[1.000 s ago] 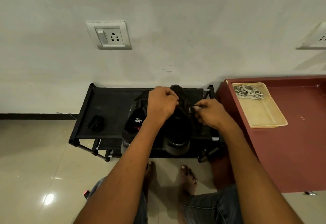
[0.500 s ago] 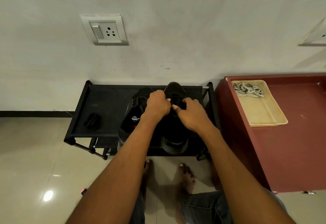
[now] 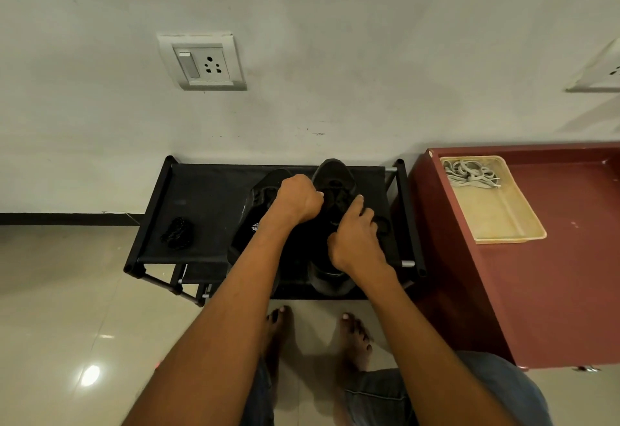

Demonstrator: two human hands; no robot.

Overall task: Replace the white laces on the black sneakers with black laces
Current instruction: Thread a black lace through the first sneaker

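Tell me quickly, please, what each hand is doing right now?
Left hand: fingers curled at the right sneaker; contents hidden.
Right hand: rests on it; grip unclear.

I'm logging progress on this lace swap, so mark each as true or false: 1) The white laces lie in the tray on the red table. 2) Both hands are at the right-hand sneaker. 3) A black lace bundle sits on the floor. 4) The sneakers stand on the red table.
1) True: the white laces lie in the far end of the tray.
2) True: the left hand and the right hand work at the right-hand sneaker.
3) False: the black lace bundle lies on the black rack.
4) False: they stand on the black rack.
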